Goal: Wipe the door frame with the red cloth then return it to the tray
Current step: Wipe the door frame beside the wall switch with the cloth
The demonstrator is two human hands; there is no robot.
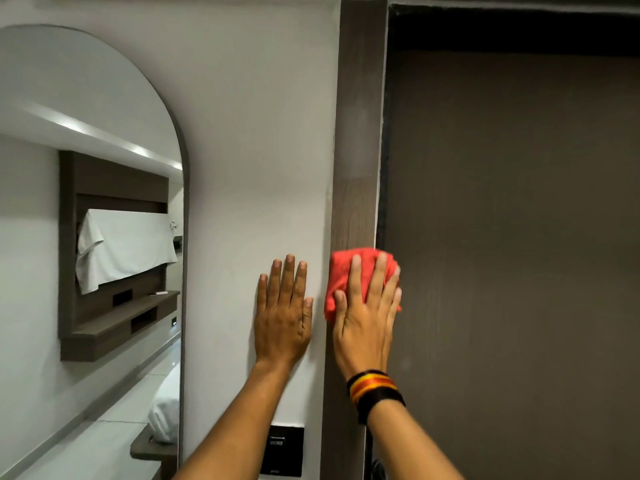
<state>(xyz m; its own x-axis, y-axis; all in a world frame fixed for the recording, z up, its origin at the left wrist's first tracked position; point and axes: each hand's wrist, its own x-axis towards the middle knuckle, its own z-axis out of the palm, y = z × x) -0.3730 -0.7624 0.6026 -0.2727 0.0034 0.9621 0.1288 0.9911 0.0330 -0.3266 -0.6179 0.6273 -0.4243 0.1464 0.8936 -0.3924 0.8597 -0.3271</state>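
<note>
Two hands, one red cloth (349, 275)

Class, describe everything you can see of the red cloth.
The red cloth is a soft, bunched, fuzzy-looking fabric, crumpled rather than flat. The right hand presses it with spread fingers against the dark brown wooden door frame, its right edge reaching over the frame's inner edge toward the door. Much of it is hidden under the hand.

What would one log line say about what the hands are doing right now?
step: wiping | right hand: presses red cloth on door frame | left hand: flat on wall | tray: unseen
</note>
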